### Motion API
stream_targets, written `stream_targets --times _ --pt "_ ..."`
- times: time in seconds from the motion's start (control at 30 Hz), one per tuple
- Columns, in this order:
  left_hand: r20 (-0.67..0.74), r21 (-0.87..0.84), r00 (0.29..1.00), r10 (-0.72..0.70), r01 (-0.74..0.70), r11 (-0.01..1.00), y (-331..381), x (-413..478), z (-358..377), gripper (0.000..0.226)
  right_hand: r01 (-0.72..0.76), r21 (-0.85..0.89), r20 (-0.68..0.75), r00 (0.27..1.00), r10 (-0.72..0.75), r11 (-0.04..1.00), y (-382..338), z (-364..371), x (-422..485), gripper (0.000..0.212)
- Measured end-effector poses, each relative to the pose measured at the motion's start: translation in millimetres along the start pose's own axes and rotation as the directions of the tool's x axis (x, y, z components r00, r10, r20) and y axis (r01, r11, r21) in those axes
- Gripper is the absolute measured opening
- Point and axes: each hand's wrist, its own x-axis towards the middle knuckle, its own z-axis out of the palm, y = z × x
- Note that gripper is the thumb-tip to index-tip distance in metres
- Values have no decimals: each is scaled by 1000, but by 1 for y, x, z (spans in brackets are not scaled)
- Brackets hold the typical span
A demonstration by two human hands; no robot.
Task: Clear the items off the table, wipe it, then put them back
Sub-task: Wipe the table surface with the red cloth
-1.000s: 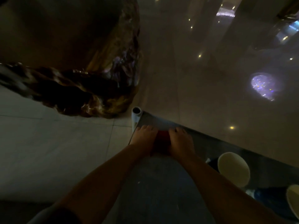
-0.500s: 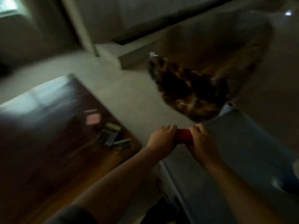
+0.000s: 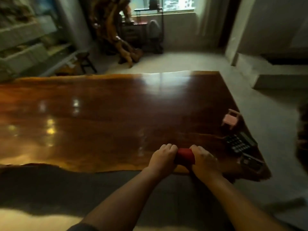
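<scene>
A long polished wooden table (image 3: 108, 114) fills the middle of the view. Both hands hold a small red object (image 3: 185, 156) over the table's near edge: my left hand (image 3: 162, 158) grips its left end and my right hand (image 3: 204, 160) grips its right end. What the red object is cannot be made out. Near the table's right edge stand a small pink toy chair (image 3: 230, 119), a dark calculator (image 3: 240, 143) and another dark device (image 3: 251, 161) close to the corner.
A carved root sculpture (image 3: 115, 30) stands on the floor beyond the table, with a small stool (image 3: 85, 61) and shelving (image 3: 28, 42) at the left. A window is at the back. Pale floor lies right of the table.
The view has swung from a grey surface and the floor to the wooden table. Both hands have kept their hold on the red object and carried it over the table's near edge.
</scene>
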Motion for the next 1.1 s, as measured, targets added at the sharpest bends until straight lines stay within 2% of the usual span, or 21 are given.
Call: stream_targets --times 0.07,0.2,0.37,0.63,0.87,0.97,1.1 --pt "-6 3 999 -53 53 999 -63 -18 -12 36 71 -24 48 996 -70 997 -47 35 28 45" --pt "37 26 993 -110 109 994 -155 -44 -32 40 105 6 152 983 -105 994 -120 87 63 49" --pt "124 37 980 -154 151 988 -229 -44 -33 41 90 29 246 965 -94 996 -164 131 101 48" --pt "252 58 949 -192 183 981 -288 58 -17 47 82 -10 302 950 -75 997 -137 169 219 44" --pt "286 61 916 -283 277 959 -349 195 -6 48 85 67 297 949 -101 994 -99 205 370 36" --pt "282 115 906 -316 295 948 -383 248 0 47 80 73 320 942 -99 994 -92 223 431 38" --pt "241 184 915 -322 282 941 -432 302 14 45 90 78 279 954 -108 993 -85 254 495 45"
